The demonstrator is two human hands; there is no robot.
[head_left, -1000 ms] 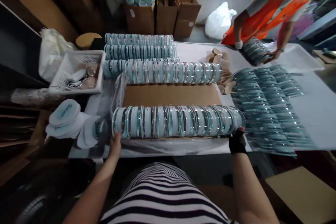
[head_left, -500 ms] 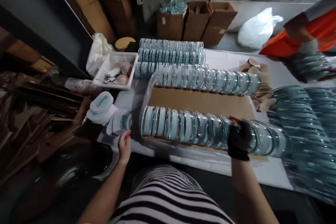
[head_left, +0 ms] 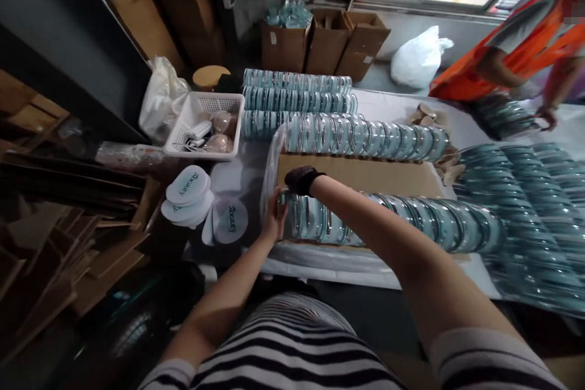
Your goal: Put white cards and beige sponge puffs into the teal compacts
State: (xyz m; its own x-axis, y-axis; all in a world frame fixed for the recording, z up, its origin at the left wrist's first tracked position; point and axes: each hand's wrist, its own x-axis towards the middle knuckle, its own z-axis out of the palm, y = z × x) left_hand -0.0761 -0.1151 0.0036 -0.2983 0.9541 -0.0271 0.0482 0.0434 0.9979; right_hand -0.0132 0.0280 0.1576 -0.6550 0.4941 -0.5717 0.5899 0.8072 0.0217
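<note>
Our left hand presses flat and open against the near row of compacts' left end on the table; our gloved right hand cups over it, bracing the row upright.

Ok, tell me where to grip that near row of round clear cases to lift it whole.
Squeeze the near row of cases by its two flat end faces, one palm from each side. The discs stand on edge, loose side by side, so only end pressure would likely hold them. The left hand is at the left end.

White basket — cardboard boxes behind
</note>
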